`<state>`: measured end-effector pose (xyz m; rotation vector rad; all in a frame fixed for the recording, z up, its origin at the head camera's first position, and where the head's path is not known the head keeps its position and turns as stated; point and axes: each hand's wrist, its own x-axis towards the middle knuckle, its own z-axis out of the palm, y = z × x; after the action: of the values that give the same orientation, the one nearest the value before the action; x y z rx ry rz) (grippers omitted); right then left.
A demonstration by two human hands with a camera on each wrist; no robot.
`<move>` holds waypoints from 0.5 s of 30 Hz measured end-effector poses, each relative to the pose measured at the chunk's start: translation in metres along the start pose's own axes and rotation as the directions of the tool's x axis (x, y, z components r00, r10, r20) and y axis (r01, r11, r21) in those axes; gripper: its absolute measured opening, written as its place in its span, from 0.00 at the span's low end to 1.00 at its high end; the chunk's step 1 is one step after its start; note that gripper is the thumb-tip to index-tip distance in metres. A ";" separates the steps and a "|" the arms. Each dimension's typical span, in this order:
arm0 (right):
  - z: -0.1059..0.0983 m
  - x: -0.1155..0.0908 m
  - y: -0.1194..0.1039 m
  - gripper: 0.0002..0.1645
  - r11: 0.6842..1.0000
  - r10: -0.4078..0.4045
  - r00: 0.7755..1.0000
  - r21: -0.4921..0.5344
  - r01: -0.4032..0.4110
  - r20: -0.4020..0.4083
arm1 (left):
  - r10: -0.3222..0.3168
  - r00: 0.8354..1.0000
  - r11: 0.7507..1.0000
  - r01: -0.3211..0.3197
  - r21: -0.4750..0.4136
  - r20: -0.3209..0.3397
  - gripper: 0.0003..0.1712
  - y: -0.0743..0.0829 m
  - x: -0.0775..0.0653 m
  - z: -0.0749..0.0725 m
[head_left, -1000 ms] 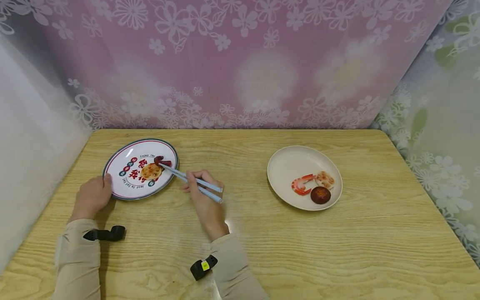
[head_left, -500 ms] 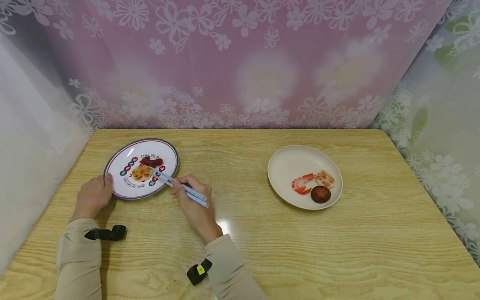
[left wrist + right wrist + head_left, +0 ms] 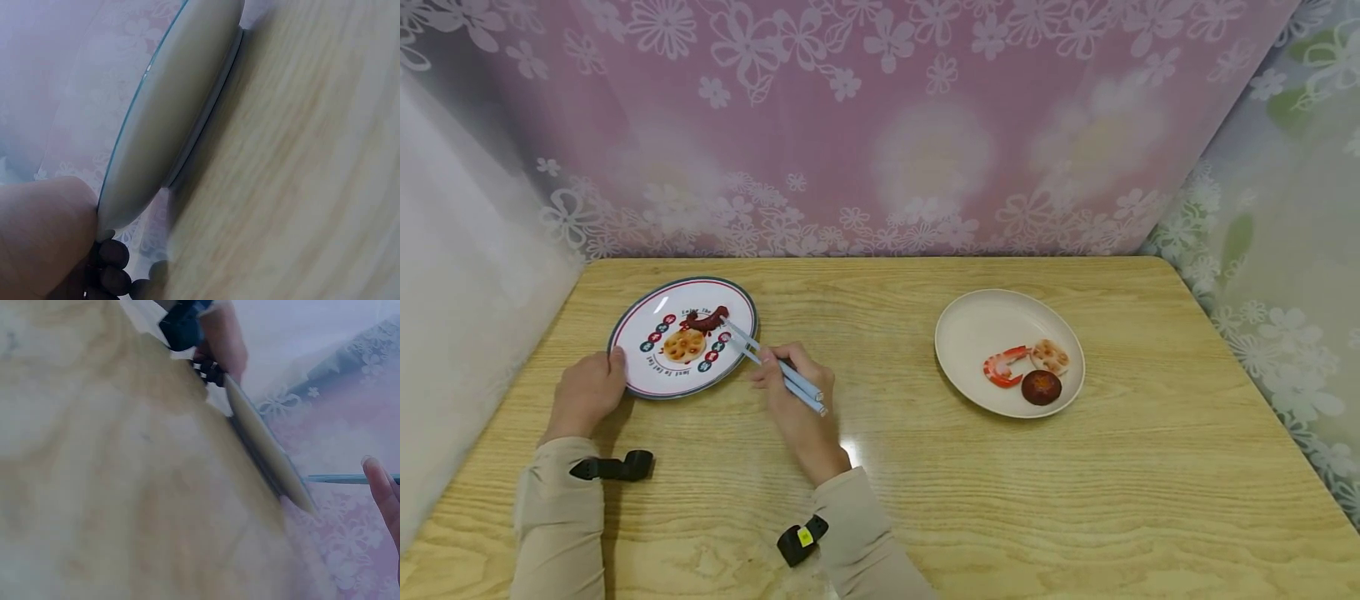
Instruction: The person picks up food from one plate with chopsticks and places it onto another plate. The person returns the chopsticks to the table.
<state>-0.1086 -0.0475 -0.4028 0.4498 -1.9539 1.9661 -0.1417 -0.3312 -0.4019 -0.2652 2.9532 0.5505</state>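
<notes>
As L hand (image 3: 583, 392) grips plate (image 3: 647, 313), R hand (image 3: 800, 408) holds chopsticks (image 3: 803, 382), tips at dk-red food pc (image 3: 707, 322), frame-L, up-left of R hand.

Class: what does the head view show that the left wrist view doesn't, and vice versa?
Only the head view: the right hand holding chopsticks, the beige plate, and all the food. Only the left wrist view: the pale underside and foot ring of the patterned plate. Both: the left hand gripping that plate's rim, the wooden table and the floral backdrop.
</notes>
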 end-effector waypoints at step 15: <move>-0.042 0.017 -0.045 0.09 0.999 -0.019 0.998 0.032 0.022 -0.065 | 0.005 1.000 1.000 -0.005 0.013 0.001 0.32 -0.002 0.002 0.002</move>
<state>-0.1034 -0.0054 -0.3551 0.4073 -1.8728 1.9774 -0.1428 -0.3323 -0.4050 -0.2564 2.9566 0.5316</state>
